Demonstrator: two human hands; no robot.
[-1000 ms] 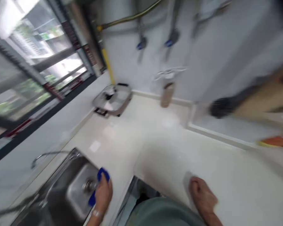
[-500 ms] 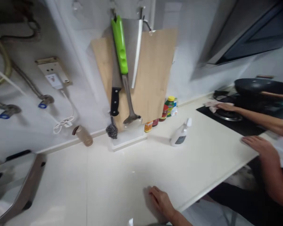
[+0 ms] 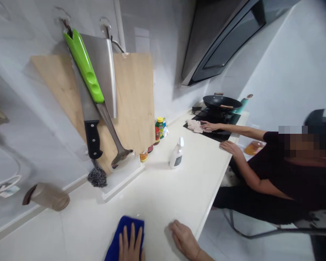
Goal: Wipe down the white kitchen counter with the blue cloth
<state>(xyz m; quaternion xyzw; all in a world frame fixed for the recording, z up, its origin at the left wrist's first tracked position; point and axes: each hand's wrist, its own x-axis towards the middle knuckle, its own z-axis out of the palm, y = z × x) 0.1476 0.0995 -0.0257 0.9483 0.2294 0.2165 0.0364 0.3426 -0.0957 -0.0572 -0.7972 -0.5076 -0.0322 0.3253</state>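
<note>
My left hand (image 3: 130,243) lies flat with its fingers spread on a folded blue cloth (image 3: 118,232) at the bottom of the view, pressing it to the white counter (image 3: 152,188). To its right, my right hand (image 3: 182,237) rests on the counter near the front edge, its fingers curled in; whatever they might hold is hidden. Beyond both hands a white spray bottle (image 3: 176,156) stands upright, touched by neither.
At the right a seated person (image 3: 277,174) holds a pale cloth (image 3: 195,125) on the black cooktop (image 3: 220,135), near a wok (image 3: 221,102). Knives and a ladle hang before a wooden board (image 3: 136,94). Jars and a brown jug (image 3: 53,197) line the wall.
The view has swung right. My left hand and the blue cloth have come into view. The co-worker's pale cloth has moved to the cooktop's near left corner. My right hand remains curled on the counter.
</note>
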